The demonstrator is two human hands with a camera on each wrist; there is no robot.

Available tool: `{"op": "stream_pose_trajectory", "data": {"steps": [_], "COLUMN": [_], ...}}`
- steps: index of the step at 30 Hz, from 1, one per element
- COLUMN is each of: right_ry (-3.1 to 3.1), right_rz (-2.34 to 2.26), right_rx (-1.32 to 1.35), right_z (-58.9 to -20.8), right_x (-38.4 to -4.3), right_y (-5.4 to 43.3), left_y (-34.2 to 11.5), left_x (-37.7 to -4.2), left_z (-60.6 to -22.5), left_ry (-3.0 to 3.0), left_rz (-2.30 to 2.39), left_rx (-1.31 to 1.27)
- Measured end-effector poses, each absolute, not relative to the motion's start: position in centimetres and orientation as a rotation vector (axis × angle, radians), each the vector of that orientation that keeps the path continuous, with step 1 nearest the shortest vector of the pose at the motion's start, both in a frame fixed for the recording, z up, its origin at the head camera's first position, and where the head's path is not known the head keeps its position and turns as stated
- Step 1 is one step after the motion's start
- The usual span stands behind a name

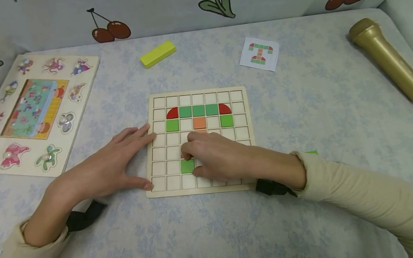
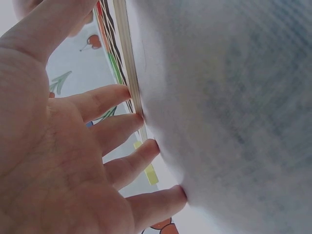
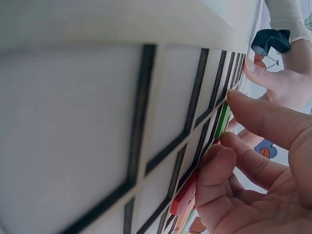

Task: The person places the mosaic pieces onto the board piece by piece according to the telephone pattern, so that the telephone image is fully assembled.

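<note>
A wooden grid board lies on the cloth, bearing red quarter-round, green and orange tiles. My right hand is over its lower middle. Its thumb and index finger pinch a green square tile at the board surface; the right wrist view shows this green tile between the two fingertips. A red tile sits near the curled fingers there. My left hand has its fingers spread, and its fingertips touch the board's left edge. The right hand hides part of the grid.
A sea-animal peg puzzle lies at the left. Behind the board are a yellow block and a printed pattern card. A gold microphone lies at the right. A green piece peeks out behind the right sleeve.
</note>
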State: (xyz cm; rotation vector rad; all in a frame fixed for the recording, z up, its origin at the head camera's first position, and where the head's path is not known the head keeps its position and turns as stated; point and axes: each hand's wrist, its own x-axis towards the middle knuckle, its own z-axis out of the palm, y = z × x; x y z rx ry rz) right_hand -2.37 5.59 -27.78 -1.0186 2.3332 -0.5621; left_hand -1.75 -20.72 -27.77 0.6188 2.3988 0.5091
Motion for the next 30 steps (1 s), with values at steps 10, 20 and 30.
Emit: {"op": "stream_pose_trajectory", "data": {"steps": [10,20,30], "right_ry": [2.310,2.341,2.369], "right_rz": [-0.614,-0.758,-0.799], "right_rx": [-1.077,-1.024,-0.788], "right_z": [-27.4,-26.9,-27.3], "right_x": [-2.2,-0.7,2.0], "right_y": [6.4,12.9,20.9], "left_y": [-20.8,-20.6,-20.6], "left_x": [-1.6,-1.7,-1.7], "left_z": [-27.7,-27.9,-27.8], "left_ry": [2.406,2.409,2.403], "left_rz": [0.505,0.497,0.505], "left_rx": [0.607,0.632,0.614]}}
